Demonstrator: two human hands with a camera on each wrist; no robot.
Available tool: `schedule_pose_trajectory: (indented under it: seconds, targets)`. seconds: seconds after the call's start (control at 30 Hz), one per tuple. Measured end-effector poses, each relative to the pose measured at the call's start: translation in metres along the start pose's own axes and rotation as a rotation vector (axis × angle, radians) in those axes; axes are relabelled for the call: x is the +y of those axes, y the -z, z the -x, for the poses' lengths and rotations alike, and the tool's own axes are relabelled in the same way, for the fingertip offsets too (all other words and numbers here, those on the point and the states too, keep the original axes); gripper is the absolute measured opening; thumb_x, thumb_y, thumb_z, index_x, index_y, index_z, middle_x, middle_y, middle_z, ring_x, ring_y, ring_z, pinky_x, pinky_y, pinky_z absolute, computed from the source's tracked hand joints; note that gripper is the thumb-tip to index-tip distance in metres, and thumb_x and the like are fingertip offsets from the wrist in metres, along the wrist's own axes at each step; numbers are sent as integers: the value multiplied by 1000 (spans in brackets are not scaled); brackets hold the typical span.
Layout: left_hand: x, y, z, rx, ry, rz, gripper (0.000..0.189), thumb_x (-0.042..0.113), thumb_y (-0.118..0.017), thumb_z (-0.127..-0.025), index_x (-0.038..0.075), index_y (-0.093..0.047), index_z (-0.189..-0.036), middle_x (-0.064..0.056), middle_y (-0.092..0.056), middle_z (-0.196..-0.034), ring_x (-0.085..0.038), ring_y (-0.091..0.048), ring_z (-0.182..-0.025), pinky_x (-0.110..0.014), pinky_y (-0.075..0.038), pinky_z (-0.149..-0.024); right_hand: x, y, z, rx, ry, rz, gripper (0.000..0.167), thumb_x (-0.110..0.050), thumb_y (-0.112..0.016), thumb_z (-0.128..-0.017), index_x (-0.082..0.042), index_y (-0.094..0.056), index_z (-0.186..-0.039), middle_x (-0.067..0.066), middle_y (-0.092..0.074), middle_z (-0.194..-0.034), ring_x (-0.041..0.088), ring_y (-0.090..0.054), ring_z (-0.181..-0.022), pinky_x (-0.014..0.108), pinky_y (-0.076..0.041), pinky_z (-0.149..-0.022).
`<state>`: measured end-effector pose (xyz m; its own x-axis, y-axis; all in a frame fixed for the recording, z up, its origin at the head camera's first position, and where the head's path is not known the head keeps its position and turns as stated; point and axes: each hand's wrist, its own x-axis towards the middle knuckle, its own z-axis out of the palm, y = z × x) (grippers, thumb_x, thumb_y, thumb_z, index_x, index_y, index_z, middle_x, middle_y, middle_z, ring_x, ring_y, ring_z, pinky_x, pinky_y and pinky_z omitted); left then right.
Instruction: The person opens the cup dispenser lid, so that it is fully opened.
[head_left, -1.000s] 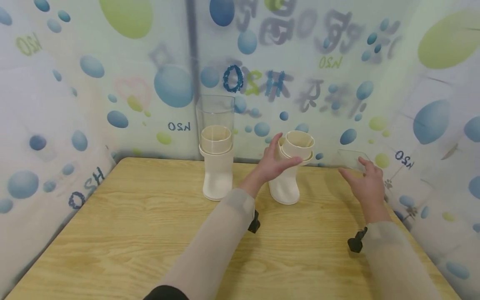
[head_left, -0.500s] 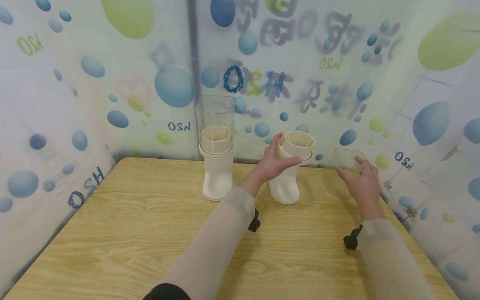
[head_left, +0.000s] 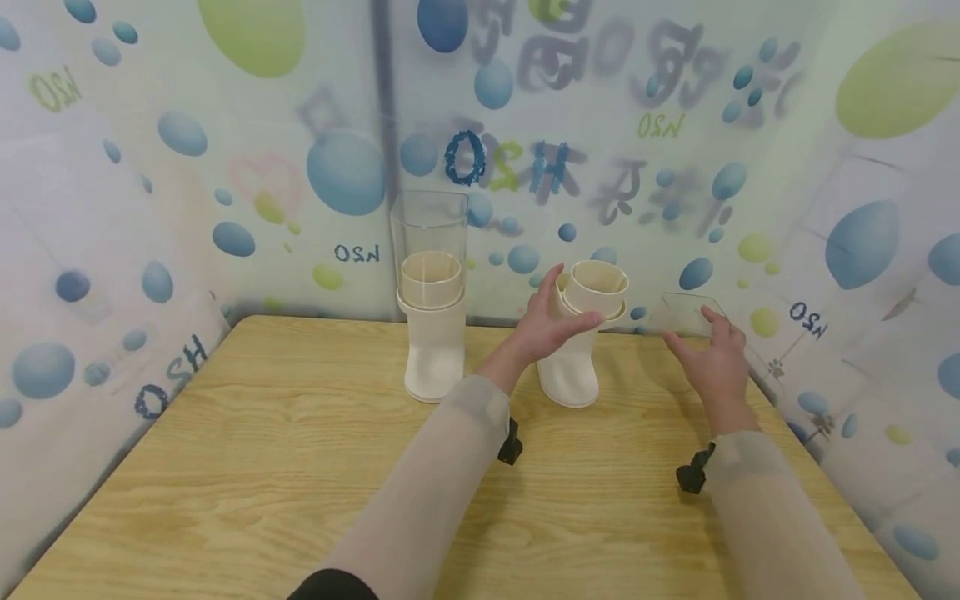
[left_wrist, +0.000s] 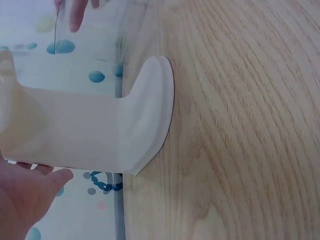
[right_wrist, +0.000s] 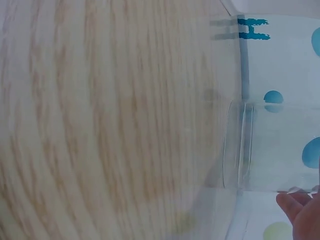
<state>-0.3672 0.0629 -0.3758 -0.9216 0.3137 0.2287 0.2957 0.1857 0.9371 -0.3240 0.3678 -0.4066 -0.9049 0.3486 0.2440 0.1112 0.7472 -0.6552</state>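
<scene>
My left hand (head_left: 551, 329) grips a white boot-shaped stand (head_left: 570, 375) near its top, where a short cream ring sticks up. In the left wrist view the boot-shaped stand (left_wrist: 80, 130) has its sole on the wood, and the hand (left_wrist: 25, 200) lies along its side. To the right, my right hand (head_left: 716, 358) holds a clear container (head_left: 678, 312) above the table. The right wrist view shows the see-through wall of the clear container (right_wrist: 280, 155), with fingers (right_wrist: 292, 207) at its edge.
A second white boot-shaped stand (head_left: 435, 358) is upright on the left, with a tall clear container (head_left: 431, 217) around its cream ring. Both stand near the back edge of the wooden table (head_left: 262, 467). A printed curtain (head_left: 300, 100) encloses the back and sides.
My right hand has moved a little leftward with the clear container, closer to the gripped stand. The left hand and both boot-shaped stands have stayed in place.
</scene>
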Motion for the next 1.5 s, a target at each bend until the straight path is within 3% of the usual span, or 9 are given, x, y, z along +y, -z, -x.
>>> schedule_pose_trajectory:
  seconds: [0.27,0.47,0.6,0.7,0.83,0.93,1.1,1.37,1.5]
  targets:
    - [2,3,15,-1,27,109,124,49,-88,-87,40,-3,-178,-4,-12,-186,-30,-17,-171,-58,-25,-135,-4,8,8,40,-25,-20,105,-64,-65,-101,-19,-10,-178,29,5,-181,63,-17,-162,81,-31,-121]
    - [-1,19,43,18,1,109,107,47,-83,-93,31,-19,-177,0,-24,-184,-30,-25,-170,-60,-32,-133,-23,24,21,257,62,-127,73,-45,-57,-105,-13,-40,-169,25,-33,-173,51,-42,-153,71,-37,-120]
    - [-3,33,65,-27,-20,109,90,42,-80,-99,24,-34,-174,-4,-38,-178,-28,-40,-163,-57,-44,-126,-41,34,37,310,88,-189,57,-34,-56,-105,-11,-56,-158,21,-53,-157,40,-57,-141,59,-46,-118]
    - [-1,43,83,-68,-29,111,81,37,-79,-101,20,-41,-170,-7,-47,-172,-30,-49,-157,-55,-53,-117,-56,39,53,264,54,-229,51,-33,-55,-107,-14,-60,-155,10,-57,-155,29,-63,-136,41,-52,-115]
    - [2,56,105,-94,-44,89,65,33,-79,-101,19,-54,-160,-6,-60,-159,-29,-64,-143,-48,-61,-106,-76,40,75,233,106,-277,43,-31,-57,-107,-14,-66,-145,0,-64,-143,6,-63,-117,17,-51,-97]
    - [7,69,122,-94,-78,47,53,31,-79,-102,19,-63,-151,-6,-68,-147,-24,-71,-130,-41,-62,-101,-91,37,90,229,194,-330,35,-26,-60,-107,-10,-69,-136,-8,-67,-126,-5,-59,-106,13,-47,-88]
    - [16,95,146,-96,-140,41,43,23,-76,-103,14,-67,-144,-9,-71,-137,-24,-72,-121,-36,-62,-99,-117,31,110,178,304,-403,27,-19,-64,-106,-7,-72,-129,-20,-66,-113,-2,-61,-103,12,-47,-87]
    - [26,134,168,-25,-187,40,40,11,-76,-101,9,-68,-140,-18,-72,-134,-23,-73,-116,-30,-63,-93,-160,15,124,106,593,-380,25,-4,-64,-103,3,-69,-126,15,-71,-119,0,-62,-102,15,-50,-90]
    - [26,155,173,13,-189,38,41,8,-76,-101,6,-67,-141,-23,-71,-134,-19,-73,-114,-28,-61,-94,-181,4,126,69,667,-355,26,-5,-64,-101,2,-70,-126,18,-71,-120,14,-65,-104,21,-52,-91]
